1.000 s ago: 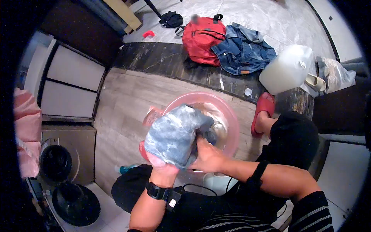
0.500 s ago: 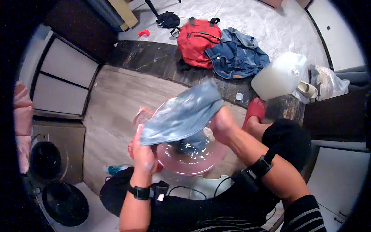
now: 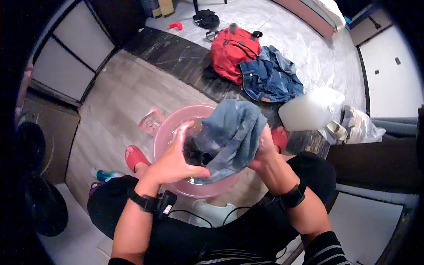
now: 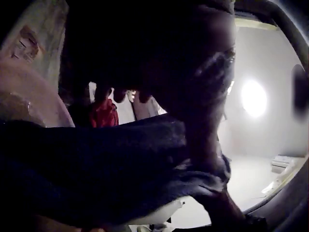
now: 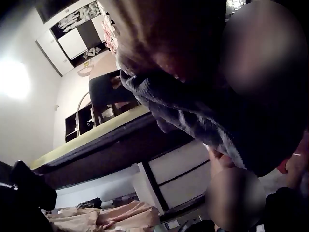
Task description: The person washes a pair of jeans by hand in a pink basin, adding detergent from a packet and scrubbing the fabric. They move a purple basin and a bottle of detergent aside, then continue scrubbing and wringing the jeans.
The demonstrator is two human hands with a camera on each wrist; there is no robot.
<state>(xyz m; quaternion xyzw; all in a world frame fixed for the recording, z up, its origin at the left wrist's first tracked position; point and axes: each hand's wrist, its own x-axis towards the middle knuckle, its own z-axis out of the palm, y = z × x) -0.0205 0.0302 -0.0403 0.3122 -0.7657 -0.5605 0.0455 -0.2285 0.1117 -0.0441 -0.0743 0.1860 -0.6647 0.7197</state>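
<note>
Fingers of the left hand are reaching up along the near side of a blue-grey denim garment, with the thumb pressing in under its lower edge, so this hand is gripping the cloth. The right hand is clutching the garment's far side, its fingers mostly lying hidden under the fabric. Between both hands the garment is hanging bunched just above a pink plastic basin, which is sitting on the wood-look floor with the person's red slippers showing at either side. Beyond the basin, a red backpack and a blue denim jacket are lying touching on a dark marble step, and a white plastic jug is resting just beside the jacket
</note>
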